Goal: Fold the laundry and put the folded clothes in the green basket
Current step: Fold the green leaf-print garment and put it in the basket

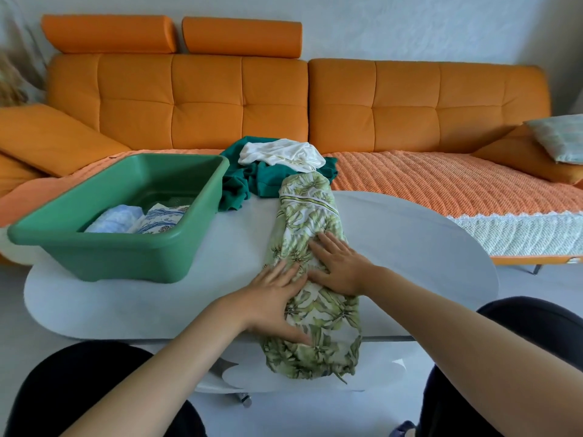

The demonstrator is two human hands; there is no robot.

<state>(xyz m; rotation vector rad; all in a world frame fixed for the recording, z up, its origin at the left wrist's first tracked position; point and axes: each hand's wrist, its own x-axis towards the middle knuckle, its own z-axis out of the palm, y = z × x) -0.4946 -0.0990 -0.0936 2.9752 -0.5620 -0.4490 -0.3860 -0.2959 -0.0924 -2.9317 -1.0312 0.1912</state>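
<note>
Garment of green leaf-print cloth (304,216), folded to a long strip, lies on the white oval table (410,247), long axis running from bottom centre upward. Its middle bears the left hand (277,298) and right hand (339,269), pressed flat, fingers straight; the green plastic basket (110,263) stands at frame left, nearer the left hand.

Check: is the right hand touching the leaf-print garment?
Touching. The head view shows the right hand lying flat on the leaf-print garment, fingers straight, with no gap.
</note>
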